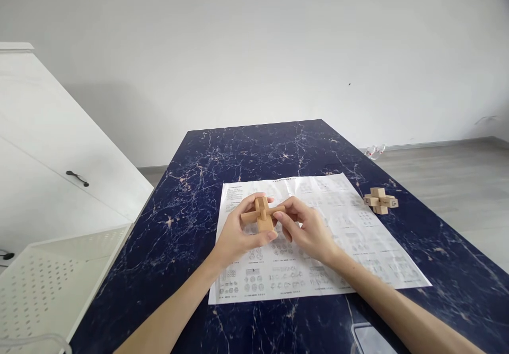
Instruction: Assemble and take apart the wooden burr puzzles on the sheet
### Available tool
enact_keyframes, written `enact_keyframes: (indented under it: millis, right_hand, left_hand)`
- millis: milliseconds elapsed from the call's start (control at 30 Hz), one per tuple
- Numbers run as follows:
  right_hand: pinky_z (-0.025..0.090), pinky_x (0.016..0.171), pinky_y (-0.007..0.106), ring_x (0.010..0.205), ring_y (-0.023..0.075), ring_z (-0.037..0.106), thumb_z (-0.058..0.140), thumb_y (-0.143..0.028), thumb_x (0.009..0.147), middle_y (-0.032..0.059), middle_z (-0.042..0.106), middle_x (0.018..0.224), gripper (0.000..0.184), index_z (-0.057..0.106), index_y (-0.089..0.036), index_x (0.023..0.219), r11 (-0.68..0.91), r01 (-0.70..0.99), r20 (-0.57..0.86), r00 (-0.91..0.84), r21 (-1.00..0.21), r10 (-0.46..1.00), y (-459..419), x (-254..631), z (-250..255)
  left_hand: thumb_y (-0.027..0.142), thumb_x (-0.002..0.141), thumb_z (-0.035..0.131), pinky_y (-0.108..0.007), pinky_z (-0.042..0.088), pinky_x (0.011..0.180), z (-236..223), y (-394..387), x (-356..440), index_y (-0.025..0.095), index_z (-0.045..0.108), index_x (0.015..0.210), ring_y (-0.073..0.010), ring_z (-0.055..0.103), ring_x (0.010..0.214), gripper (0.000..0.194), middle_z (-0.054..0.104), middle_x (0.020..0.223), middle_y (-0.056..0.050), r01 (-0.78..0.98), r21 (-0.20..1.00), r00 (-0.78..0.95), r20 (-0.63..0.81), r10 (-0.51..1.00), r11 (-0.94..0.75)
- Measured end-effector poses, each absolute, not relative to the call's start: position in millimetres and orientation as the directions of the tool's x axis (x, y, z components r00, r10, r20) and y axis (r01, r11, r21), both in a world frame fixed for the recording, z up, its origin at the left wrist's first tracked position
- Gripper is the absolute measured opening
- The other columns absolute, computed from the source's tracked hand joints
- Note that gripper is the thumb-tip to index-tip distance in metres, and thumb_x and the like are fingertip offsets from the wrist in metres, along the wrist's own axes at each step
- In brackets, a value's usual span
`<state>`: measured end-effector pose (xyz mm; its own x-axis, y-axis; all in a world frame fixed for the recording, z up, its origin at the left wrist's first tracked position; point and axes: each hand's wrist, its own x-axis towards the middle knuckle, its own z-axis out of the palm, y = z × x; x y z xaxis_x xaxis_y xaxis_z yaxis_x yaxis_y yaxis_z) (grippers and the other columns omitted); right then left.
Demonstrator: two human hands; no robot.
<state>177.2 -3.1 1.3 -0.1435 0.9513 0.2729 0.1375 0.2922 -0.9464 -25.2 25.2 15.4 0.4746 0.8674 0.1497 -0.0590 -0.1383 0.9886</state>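
Observation:
Between my hands, above a printed instruction sheet [318, 269], is a wooden burr puzzle [263, 221] made of crossed light-brown bars. My left hand [238, 232] wraps round it from the left, thumb along the near side and fingers at the far side. From the right, my right hand [306, 227] pinches the bar that sticks out to that side, thumb and forefinger together. The fingers partly cover the puzzle, so how its inner pieces sit is hidden. Rows of small diagrams and text are printed on the sheet below.
Toward the table's right edge stands another wooden burr puzzle [380, 200] with letters on its bars. A clear-edged, phone-like object [371, 338] lies at the near edge. The dark blue marbled table [254, 152] has a white cabinet [59, 131] to its left and a wall behind.

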Motion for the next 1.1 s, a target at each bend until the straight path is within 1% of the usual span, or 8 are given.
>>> enact_keyframes:
  millis: [100,267,433,567,667,767,867,1100]
  right_hand:
    - [0.043,0.053,0.028,0.054,0.0121,0.059,0.060,-0.041,0.106,0.0017,0.072,0.077,0.023,0.062,-0.021,0.094,0.317,0.213,0.299,-0.111,-0.924,0.948,-4.1,176.7,4.6]
    - [0.042,0.052,0.027,0.054,0.0124,0.059,0.061,-0.041,0.106,0.0013,0.071,0.077,0.022,0.064,-0.022,0.097,0.324,0.217,0.313,-0.084,-0.921,0.946,-3.6,177.0,3.8]
    - [0.041,0.048,0.025,0.048,0.0093,0.054,0.061,-0.044,0.107,-0.0006,0.069,0.075,0.024,0.065,-0.022,0.100,0.296,0.103,0.281,-0.135,-0.950,0.950,-0.7,180.3,1.9]
    - [0.041,0.046,0.024,0.046,0.0074,0.053,0.061,-0.047,0.106,-0.0001,0.070,0.079,0.027,0.065,-0.021,0.102,0.278,-0.004,0.272,-0.215,-0.961,0.938,1.3,182.3,4.8]
    - [0.042,0.045,0.024,0.047,0.0074,0.053,0.062,-0.049,0.106,0.0007,0.071,0.080,0.029,0.066,-0.021,0.103,0.254,-0.031,0.254,-0.257,-0.967,0.933,0.6,183.3,7.6]
    - [0.042,0.045,0.024,0.047,0.0073,0.053,0.063,-0.049,0.106,0.0009,0.072,0.081,0.028,0.065,-0.021,0.102,0.248,-0.045,0.250,-0.270,-0.968,0.930,-0.4,183.9,8.7]
    - [0.042,0.046,0.025,0.047,0.0079,0.053,0.063,-0.048,0.105,0.0015,0.073,0.082,0.028,0.064,-0.021,0.100,0.256,-0.025,0.253,-0.262,-0.966,0.931,-0.9,184.7,7.6]
    - [0.043,0.047,0.025,0.046,0.0084,0.054,0.063,-0.048,0.106,0.0027,0.078,0.087,0.027,0.061,-0.022,0.097,0.251,0.095,0.218,-0.266,-0.963,0.939,-4.7,189.7,3.7]
  left_hand:
    - [0.041,0.076,0.094,-0.054,0.047,0.114,17.4,25.3,-25.9,0.028,0.060,0.141,-0.0364,0.062,0.133,0.074,0.066,0.142,-0.012,-0.028,0.987,0.484,0.154,0.861,-0.161]
    - [0.042,0.076,0.093,-0.054,0.044,0.116,16.5,25.7,-26.0,0.028,0.058,0.142,-0.0364,0.060,0.135,0.076,0.065,0.142,-0.012,-0.035,0.986,0.487,0.157,0.859,-0.161]
    - [0.042,0.074,0.095,-0.052,0.046,0.115,13.4,24.2,-25.2,0.029,0.054,0.145,-0.0361,0.059,0.136,0.083,0.065,0.138,-0.010,-0.088,0.983,0.498,0.182,0.848,-0.160]
    - [0.045,0.071,0.096,-0.054,0.048,0.112,14.8,23.2,-26.1,0.025,0.057,0.143,-0.0379,0.063,0.128,0.084,0.067,0.132,-0.012,-0.028,0.987,0.451,0.153,0.879,-0.157]
    - [0.047,0.070,0.096,-0.054,0.050,0.109,16.6,23.0,-27.3,0.022,0.059,0.142,-0.0394,0.064,0.126,0.084,0.069,0.131,-0.014,-0.004,0.989,0.429,0.137,0.893,-0.150]
    - [0.047,0.071,0.095,-0.053,0.052,0.107,17.1,23.0,-28.1,0.022,0.059,0.142,-0.0391,0.065,0.124,0.083,0.071,0.127,-0.014,-0.002,0.988,0.435,0.138,0.890,-0.152]
    - [0.045,0.071,0.095,-0.052,0.052,0.106,17.7,22.5,-28.3,0.024,0.059,0.143,-0.0385,0.066,0.123,0.083,0.072,0.127,-0.013,0.023,0.987,0.434,0.132,0.891,-0.158]
    - [0.040,0.066,0.097,-0.056,0.049,0.111,23.0,17.5,-28.9,0.024,0.062,0.140,-0.0387,0.066,0.125,0.084,0.073,0.127,-0.011,0.116,0.978,0.416,0.112,0.902,-0.175]
